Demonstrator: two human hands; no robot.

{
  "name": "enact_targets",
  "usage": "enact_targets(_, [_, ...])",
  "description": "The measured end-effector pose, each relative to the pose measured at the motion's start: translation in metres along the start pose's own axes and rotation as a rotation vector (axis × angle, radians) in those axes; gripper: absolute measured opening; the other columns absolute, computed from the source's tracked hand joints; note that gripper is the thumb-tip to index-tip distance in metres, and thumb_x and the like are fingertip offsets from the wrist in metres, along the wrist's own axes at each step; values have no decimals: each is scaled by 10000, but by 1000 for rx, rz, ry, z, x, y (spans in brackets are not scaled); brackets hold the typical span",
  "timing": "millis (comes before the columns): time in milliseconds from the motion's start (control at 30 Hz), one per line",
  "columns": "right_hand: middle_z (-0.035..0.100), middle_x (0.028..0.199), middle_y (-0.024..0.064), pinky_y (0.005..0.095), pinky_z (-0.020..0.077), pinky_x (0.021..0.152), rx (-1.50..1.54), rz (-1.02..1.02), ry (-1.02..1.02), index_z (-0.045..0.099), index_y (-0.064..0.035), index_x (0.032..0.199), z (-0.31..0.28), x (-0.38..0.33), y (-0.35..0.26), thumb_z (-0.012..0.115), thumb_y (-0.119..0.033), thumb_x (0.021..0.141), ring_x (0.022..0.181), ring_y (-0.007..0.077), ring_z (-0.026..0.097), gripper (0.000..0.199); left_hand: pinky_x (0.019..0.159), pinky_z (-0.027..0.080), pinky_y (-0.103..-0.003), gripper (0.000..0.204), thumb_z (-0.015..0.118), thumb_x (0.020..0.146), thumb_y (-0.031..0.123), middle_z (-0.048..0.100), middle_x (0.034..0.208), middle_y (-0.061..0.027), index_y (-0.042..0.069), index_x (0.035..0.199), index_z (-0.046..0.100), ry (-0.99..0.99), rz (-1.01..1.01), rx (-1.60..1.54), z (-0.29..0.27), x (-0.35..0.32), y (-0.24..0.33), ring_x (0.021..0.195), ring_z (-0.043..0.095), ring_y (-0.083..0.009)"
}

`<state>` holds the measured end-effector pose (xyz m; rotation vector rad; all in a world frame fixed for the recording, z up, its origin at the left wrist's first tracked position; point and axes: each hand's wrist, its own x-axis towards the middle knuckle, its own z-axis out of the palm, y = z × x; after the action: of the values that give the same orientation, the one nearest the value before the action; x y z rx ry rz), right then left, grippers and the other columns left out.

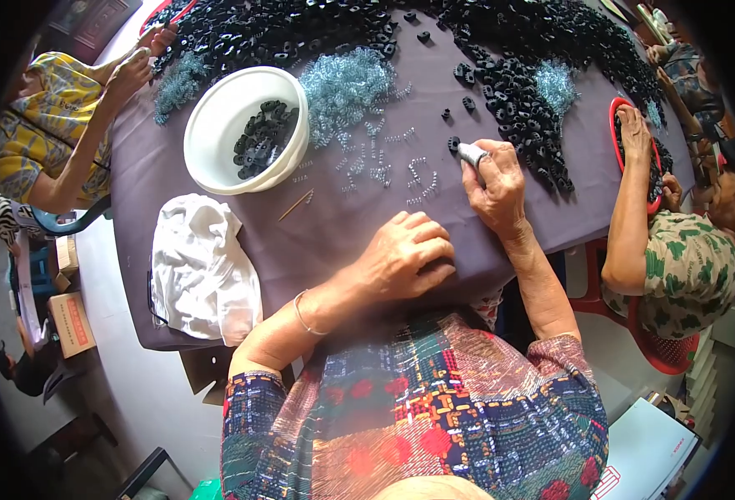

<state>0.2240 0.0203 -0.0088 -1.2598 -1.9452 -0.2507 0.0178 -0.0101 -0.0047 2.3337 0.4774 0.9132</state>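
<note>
My right hand (497, 187) reaches out over the table, fingers bent and thumb close to the index finger. A pale grey cover is wrapped round the index fingertip. At that tip sits a small black plastic part (453, 144), which the fingers appear to grip. My left hand (407, 254) is curled near the front table edge; its palm side is hidden, so whatever it holds does not show. Ahead of both hands lie several loose metal springs (376, 171), with a larger heap of springs (342, 92) behind. A white bowl (202, 150) holds more black parts.
Black parts (526, 117) are heaped along the far side and right of the purple-grey tablecloth (434, 75). A thin wooden stick (296, 205) and a white cloth (201, 262) lie at left. Co-workers' hands work at both sides, one over a red tray (616, 125).
</note>
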Motion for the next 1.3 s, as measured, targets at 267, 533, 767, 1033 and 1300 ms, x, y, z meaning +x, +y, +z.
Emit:
enact_targets(267, [576, 886, 63, 384, 419, 711, 46, -45, -195, 622, -43, 791, 1, 30, -20, 694, -103, 714, 857, 249, 544, 122, 631, 515, -307, 184, 741, 722, 9, 645, 901, -94, 44, 878, 651, 397, -174, -87, -14, 7, -4, 741, 633, -214])
enact_targets(533, [559, 833, 34, 371, 385, 743, -52, -81, -353, 598, -94, 739, 20, 34, -17, 695, -143, 702, 847, 212, 541, 115, 664, 465, -182, 127, 649, 875, 15, 612, 835, 22, 20, 1002, 632, 677, -581, -293, -21, 4, -19, 725, 568, -47])
enact_targets(767, [615, 852, 62, 388, 395, 790, 86, -95, -116, 649, -49, 836, -14, 20, -41, 708, -67, 664, 816, 224, 588, 183, 703, 505, -255, 149, 690, 819, 22, 658, 868, -81, -2, 957, 638, 538, -665, -442, -19, 7, -10, 787, 641, -143])
enact_targets(1033, [604, 869, 66, 377, 386, 770, -101, 53, -131, 617, -36, 795, -24, -14, -25, 713, -39, 668, 825, 228, 568, 159, 624, 502, -257, 167, 697, 784, -12, 647, 831, -88, 3, 937, 632, 466, -500, -234, -15, 4, -13, 688, 623, -145])
enact_targets(1300, [587, 1013, 92, 375, 398, 771, -65, 138, -148, 649, -45, 957, -22, 0, -8, 759, -126, 645, 933, 258, 543, 341, 646, 485, -203, 172, 685, 805, -26, 635, 840, -41, -1, 969, 639, 387, -462, -165, -17, 7, -11, 714, 584, -73])
